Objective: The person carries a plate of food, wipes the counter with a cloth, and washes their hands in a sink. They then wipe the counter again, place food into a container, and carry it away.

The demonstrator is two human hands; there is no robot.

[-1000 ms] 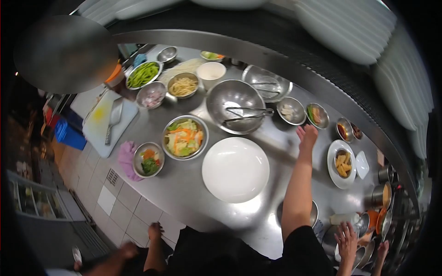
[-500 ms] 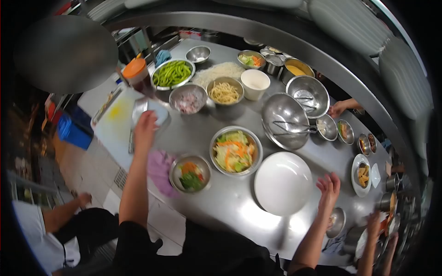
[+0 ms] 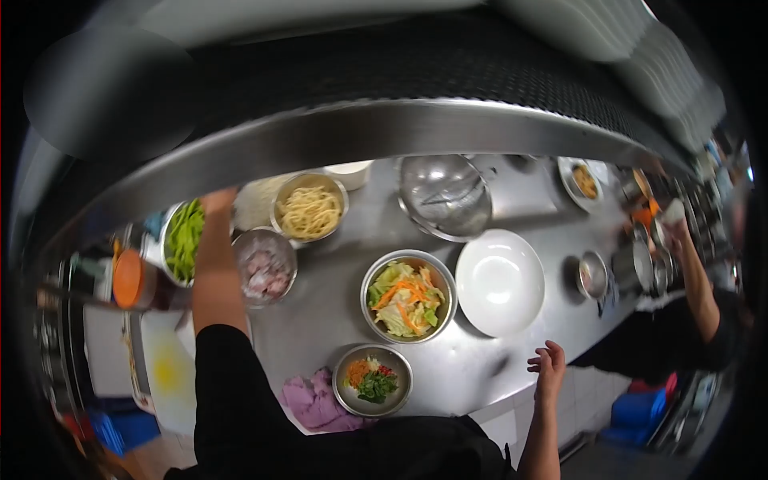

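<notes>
My left hand [image 3: 218, 202] reaches to the far side of the counter, between the bowl of green vegetable pieces [image 3: 186, 240] and the bowl of yellow noodles [image 3: 308, 213]. The shelf edge hides its fingers. Just below lies a metal bowl of pale pinkish raw pieces [image 3: 266, 270]. My right hand [image 3: 549, 370] hangs at the counter's front edge, fingers apart and holding nothing, nearest to a white plate [image 3: 502, 284]. Left of that plate stands a bowl of shredded cabbage and carrot [image 3: 406, 299]. A smaller bowl of chopped herbs and seasonings [image 3: 373, 381] is in front, beside a purple cloth [image 3: 316, 400].
A metal shelf [image 3: 384, 132] crosses above the counter's far side. A large metal bowl [image 3: 445, 196] with tongs sits beneath it. At left are an orange-lidded container [image 3: 132, 278] and a cutting board [image 3: 168, 360]. A co-worker's arm [image 3: 694, 276] works at the right.
My left hand has moved away from the cutting board area to the far side, partly under the shelf. My right hand has dropped to the front edge. The view has turned, and the shelf covers more.
</notes>
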